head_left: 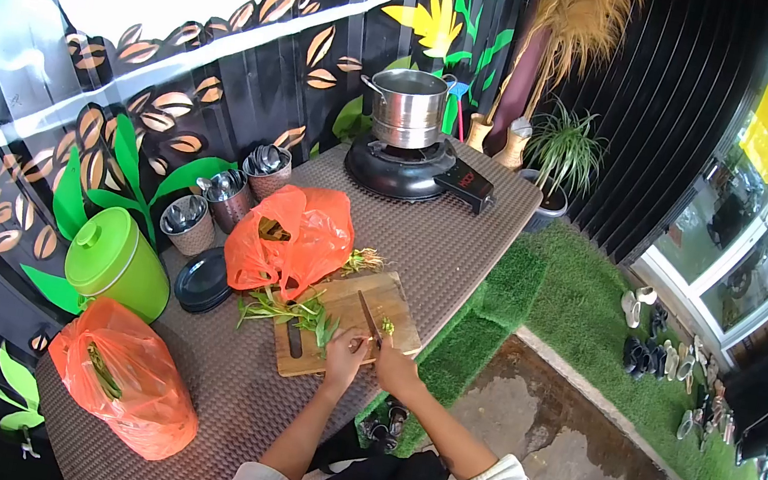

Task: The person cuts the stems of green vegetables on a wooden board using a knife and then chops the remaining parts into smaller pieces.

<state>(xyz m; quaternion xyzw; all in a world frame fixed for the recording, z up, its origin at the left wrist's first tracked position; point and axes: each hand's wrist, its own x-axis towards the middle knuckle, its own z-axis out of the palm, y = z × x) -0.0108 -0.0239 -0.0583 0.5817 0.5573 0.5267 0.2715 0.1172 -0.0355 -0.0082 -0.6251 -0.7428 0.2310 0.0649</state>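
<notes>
My right hand (396,369) is closed around the handle of a knife (366,313), its blade pointing away from me over a wooden cutting board (391,293). Close on its left, my left hand (347,350) has its fingers curled together near the blade; what they pinch is too small to make out. Leafy greens (279,309) lie across the board's left part, their leaves reaching up to my left hand. A small green piece (388,325) rests right of the blade. Pale stem ends (363,260) show at the board's far edge, beside an orange plastic bag (290,238).
Another orange bag (129,386) stands at the table's left, near a lidded green container (118,262). Dark plates (204,281) and several utensil cups (229,200) line the wall side. A steel pot (408,110) sits on a portable stove (396,170) at the far end.
</notes>
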